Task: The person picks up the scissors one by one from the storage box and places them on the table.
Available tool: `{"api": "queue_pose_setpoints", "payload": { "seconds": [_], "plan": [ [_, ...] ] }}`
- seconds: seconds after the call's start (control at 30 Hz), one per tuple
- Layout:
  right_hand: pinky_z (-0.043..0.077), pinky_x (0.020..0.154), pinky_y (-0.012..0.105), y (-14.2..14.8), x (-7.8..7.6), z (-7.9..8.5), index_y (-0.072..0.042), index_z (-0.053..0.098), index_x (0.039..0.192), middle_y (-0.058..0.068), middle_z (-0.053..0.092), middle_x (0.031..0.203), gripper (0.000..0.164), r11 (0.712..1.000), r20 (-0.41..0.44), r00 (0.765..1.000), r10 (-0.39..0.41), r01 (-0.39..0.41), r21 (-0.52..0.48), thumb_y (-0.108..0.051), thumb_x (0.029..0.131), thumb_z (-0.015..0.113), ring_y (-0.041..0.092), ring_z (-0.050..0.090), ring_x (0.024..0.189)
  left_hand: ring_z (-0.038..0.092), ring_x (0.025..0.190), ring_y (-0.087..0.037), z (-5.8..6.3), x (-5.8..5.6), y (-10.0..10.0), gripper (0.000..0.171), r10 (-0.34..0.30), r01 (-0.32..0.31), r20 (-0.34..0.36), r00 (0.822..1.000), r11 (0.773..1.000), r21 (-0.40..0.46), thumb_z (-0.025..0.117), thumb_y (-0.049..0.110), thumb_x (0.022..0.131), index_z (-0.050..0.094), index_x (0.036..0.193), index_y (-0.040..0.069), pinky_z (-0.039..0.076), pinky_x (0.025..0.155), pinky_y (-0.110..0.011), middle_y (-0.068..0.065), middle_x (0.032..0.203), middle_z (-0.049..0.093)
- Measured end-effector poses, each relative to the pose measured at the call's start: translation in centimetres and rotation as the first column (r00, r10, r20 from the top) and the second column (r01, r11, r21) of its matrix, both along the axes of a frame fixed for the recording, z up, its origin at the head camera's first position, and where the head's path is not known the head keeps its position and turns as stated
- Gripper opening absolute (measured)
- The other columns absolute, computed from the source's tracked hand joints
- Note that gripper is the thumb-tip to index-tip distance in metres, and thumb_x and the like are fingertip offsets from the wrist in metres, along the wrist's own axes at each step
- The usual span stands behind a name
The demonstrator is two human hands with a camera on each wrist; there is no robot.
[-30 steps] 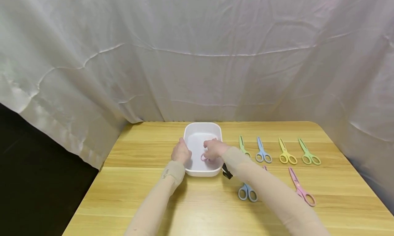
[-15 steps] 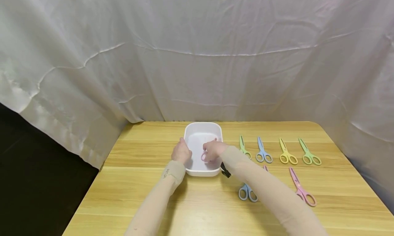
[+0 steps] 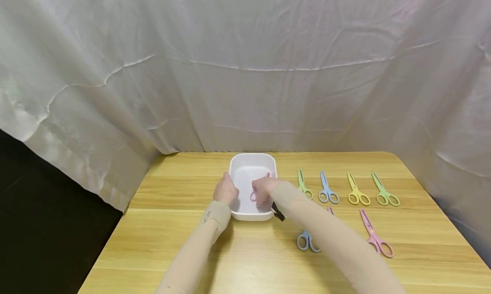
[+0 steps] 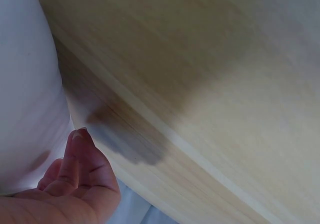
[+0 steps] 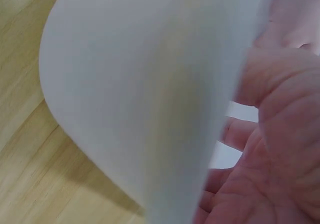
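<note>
A white rectangular tray (image 3: 249, 216) stands on the wooden table. My left hand (image 3: 226, 189) holds the tray's left rim; in the left wrist view, its bent fingers lie by the outer wall. Inside the tray, my right hand (image 3: 264, 190) grips pink scissors (image 3: 253, 196). One handle loop shows left of the hand and the tip shows beyond it; the rest is covered. In the right wrist view, the tray's wall (image 5: 125, 84) hides part of the right hand (image 5: 270, 149) and the scissors are not seen.
Right of the tray lie light green scissors (image 3: 301, 181), blue scissors (image 3: 325, 187), yellow scissors (image 3: 356, 189) and green scissors (image 3: 382, 191). Nearer are pink scissors (image 3: 371, 228) and grey-blue scissors (image 3: 305, 238). My right forearm partly covers another pink tip (image 3: 330, 210). A grey curtain (image 3: 245, 93) hangs behind.
My right hand has shifted slightly within the tray and its fingers have drawn in around the pink scissors. The left hand and the tray stay in place.
</note>
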State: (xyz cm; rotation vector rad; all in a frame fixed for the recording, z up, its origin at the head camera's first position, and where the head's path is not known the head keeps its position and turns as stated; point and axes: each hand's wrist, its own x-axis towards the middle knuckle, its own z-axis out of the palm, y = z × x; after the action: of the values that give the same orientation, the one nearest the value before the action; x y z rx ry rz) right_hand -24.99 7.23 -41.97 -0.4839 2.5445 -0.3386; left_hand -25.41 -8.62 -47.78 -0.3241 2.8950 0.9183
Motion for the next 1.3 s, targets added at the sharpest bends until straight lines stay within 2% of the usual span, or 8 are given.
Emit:
{"api": "queue_pose_setpoints", "payload": {
  "seconds": [0.2,0.47,0.73,1.0,1.3],
  "plan": [
    [0.041,0.065,0.023,-0.09,0.23,0.04,-0.013,0.057,0.100,0.001,0.053,0.083,0.028,1.000,0.006,1.000,0.007,-0.007,0.015,-0.016,0.083,0.079,0.015,0.050,0.081,0.065,0.114,-0.040,-0.13,-0.07,0.00,0.065,0.001,-0.001,-0.010,1.000,1.000,0.005,0.067,0.007,0.089,0.037,0.146,0.000,0.055,0.100,-0.051,-0.025,0.127,0.064],
    [0.042,0.062,0.022,-0.17,0.42,0.05,-0.014,0.055,0.096,-0.002,0.052,0.077,0.029,0.999,0.023,0.999,0.034,-0.035,0.029,-0.014,0.080,0.080,0.016,0.051,0.078,0.066,0.114,-0.040,-0.18,-0.10,-0.06,0.065,0.003,-0.003,-0.009,1.000,1.000,-0.003,0.068,0.007,0.088,0.038,0.145,0.000,0.056,0.099,-0.051,-0.024,0.125,0.065],
    [0.041,0.056,0.020,-0.33,0.37,-0.15,-0.011,0.053,0.082,-0.003,0.051,0.066,0.026,0.997,0.055,0.997,0.052,-0.054,0.048,-0.014,0.082,0.078,0.012,0.050,0.064,0.066,0.113,-0.040,-0.27,-0.17,-0.05,0.064,-0.001,0.001,-0.013,1.000,1.000,-0.001,0.067,0.007,0.089,0.038,0.145,0.000,0.056,0.099,-0.050,-0.025,0.124,0.065],
    [0.042,0.056,0.019,-0.44,0.49,-0.14,-0.010,0.051,0.079,-0.001,0.053,0.069,0.027,1.000,0.102,0.995,0.015,-0.017,0.023,-0.011,0.081,0.078,0.012,0.053,0.062,0.066,0.112,-0.040,-0.31,-0.14,-0.10,0.063,0.003,-0.003,-0.009,1.000,1.000,0.001,0.066,0.005,0.089,0.038,0.144,0.001,0.056,0.097,-0.051,-0.025,0.124,0.065],
    [0.044,0.055,0.016,-0.64,0.51,-0.59,-0.011,0.050,0.077,0.000,0.060,0.065,0.029,1.000,0.100,0.995,0.014,-0.016,0.017,-0.009,0.079,0.079,0.009,0.058,0.059,0.067,0.111,-0.040,-0.43,-0.23,-0.10,0.063,-0.003,0.003,-0.014,1.000,1.000,0.007,0.067,0.006,0.088,0.038,0.144,0.000,0.057,0.096,-0.050,-0.024,0.124,0.065]
  ]
}}
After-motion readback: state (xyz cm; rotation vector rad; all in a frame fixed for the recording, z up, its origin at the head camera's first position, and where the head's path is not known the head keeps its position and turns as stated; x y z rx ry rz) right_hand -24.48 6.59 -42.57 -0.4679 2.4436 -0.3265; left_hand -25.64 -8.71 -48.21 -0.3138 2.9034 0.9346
